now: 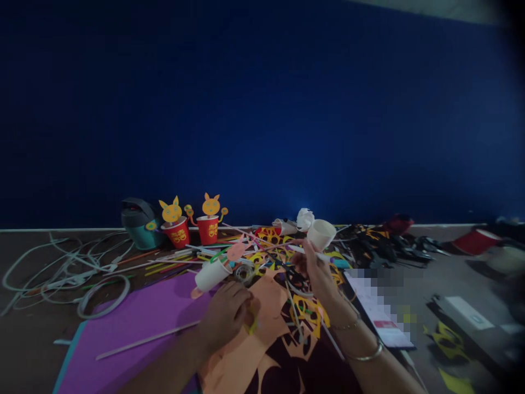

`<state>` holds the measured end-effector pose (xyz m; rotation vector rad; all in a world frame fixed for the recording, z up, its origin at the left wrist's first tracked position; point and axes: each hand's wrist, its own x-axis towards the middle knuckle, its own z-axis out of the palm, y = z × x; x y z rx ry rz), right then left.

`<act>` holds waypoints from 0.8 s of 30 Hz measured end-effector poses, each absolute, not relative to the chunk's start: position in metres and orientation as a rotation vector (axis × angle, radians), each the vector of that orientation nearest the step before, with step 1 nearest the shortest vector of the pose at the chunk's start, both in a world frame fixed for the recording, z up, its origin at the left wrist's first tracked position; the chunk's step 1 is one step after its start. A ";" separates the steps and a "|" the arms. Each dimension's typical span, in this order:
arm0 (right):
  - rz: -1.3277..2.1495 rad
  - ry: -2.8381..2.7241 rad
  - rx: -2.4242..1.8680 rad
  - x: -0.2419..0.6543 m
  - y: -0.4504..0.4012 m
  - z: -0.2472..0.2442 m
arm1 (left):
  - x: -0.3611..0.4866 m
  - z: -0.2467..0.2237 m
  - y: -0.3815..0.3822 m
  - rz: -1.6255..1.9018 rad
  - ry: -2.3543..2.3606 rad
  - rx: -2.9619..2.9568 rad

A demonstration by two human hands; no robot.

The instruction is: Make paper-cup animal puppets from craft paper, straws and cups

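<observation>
My left hand [225,314] is closed over orange paper [262,306], its fingers pinched by a small yellow-orange paper piece [251,318] that is blurred. Bracelets circle the wrist of my right hand [314,271], which is closed around a white pen [305,251]. Just behind the pen stands a white paper cup [322,234]. Another white cup [212,274] lies tilted beyond my left hand, with a pink paper figure [237,250] by its rim. Beneath my left forearm is a purple sheet [151,312] with a pale stick [147,340] on it.
Two red cups [208,231] bearing orange cat-faced paper figures stand at the back left, beside a teal container [143,232]. White cables [102,273] coil at far left. Yellow cut-out scraps [309,312] and coloured sticks crowd the middle. At right lies a partly pixelated screen [381,317].
</observation>
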<state>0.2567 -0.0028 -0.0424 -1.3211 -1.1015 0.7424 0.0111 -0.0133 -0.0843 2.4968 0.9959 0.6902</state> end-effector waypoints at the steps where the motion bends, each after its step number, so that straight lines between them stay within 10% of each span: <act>1: 0.724 -1.160 -1.354 0.260 -0.002 -0.042 | 0.011 -0.084 -0.013 0.714 1.000 2.489; 24: -0.035 -2.223 -1.948 0.239 -0.024 -0.035 | 0.010 -0.075 -0.014 0.921 1.102 2.418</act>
